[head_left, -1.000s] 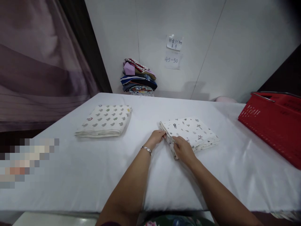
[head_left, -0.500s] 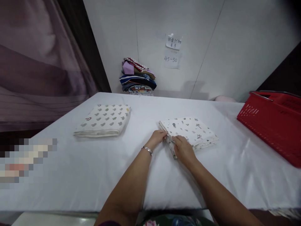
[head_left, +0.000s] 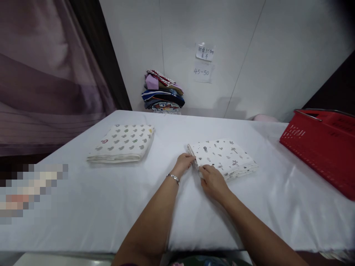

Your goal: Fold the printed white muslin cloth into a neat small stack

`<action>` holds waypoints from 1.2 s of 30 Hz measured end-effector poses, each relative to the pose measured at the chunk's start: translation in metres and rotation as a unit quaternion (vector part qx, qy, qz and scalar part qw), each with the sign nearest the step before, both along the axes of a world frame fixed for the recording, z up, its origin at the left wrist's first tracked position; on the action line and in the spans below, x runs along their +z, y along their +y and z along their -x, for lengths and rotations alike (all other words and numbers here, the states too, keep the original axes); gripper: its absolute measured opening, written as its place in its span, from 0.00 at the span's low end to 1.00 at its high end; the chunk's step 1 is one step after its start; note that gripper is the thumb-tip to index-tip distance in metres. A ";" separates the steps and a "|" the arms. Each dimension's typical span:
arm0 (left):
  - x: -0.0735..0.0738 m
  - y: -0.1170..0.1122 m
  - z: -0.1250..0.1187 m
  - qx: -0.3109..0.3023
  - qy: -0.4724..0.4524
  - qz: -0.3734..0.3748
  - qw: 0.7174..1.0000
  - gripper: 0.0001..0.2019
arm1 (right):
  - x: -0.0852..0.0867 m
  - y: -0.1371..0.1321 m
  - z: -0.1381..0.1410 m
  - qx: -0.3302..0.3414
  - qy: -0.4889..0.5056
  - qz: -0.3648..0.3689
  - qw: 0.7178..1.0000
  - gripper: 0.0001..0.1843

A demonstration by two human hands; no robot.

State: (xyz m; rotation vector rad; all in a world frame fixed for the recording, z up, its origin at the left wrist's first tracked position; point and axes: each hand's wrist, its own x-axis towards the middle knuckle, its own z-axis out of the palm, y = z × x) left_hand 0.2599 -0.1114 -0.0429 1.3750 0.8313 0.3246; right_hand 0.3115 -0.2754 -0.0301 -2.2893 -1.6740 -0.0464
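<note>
A folded white cloth with small dark prints point(head_left: 224, 157) lies on the white table point(head_left: 116, 199), right of centre. My left hand point(head_left: 183, 162), with a bracelet on its wrist, pinches the cloth's near left edge with closed fingers. Just beside it, my right hand point(head_left: 212, 181) grips the same edge at the near corner, fingers curled over it. A second folded cloth with grey and coloured prints point(head_left: 122, 142) rests untouched at the left of the table.
A red plastic basket point(head_left: 321, 144) stands at the table's right edge. A stack of folded coloured clothes point(head_left: 162, 92) sits against the white wall behind, under two paper notes point(head_left: 204, 61). A purple curtain point(head_left: 41, 74) hangs at the left.
Both hands have stayed on the printed cloth's near left edge. My right hand has slid slightly up along it, closer to my left hand. The cloth has not moved.
</note>
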 end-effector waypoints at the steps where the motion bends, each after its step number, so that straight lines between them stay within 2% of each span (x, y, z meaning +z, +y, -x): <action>1: -0.001 0.000 0.000 -0.005 -0.002 0.002 1.000 0.10 | 0.000 0.000 -0.001 -0.001 0.015 -0.006 1.000 0.23; 7: -0.002 0.004 0.001 -0.046 0.005 0.008 0.999 0.12 | 0.000 -0.002 -0.011 -0.018 0.100 -0.030 0.994 0.24; 14: 0.003 0.002 0.003 -0.101 0.016 -0.006 0.995 0.15 | 0.003 -0.002 -0.006 -0.031 0.079 -0.023 0.996 0.21; 22: 0.000 0.004 0.005 -0.164 -0.001 -0.025 0.986 0.16 | 0.000 -0.001 0.000 -0.031 0.034 -0.027 0.999 0.22; 31: 0.002 0.003 0.006 -0.166 -0.014 -0.023 0.986 0.17 | 0.001 0.000 0.000 -0.060 0.044 -0.035 0.997 0.20; 36: 0.000 0.005 0.005 -0.143 0.004 -0.023 0.989 0.15 | -0.002 0.001 -0.006 -0.068 0.039 -0.039 0.996 0.21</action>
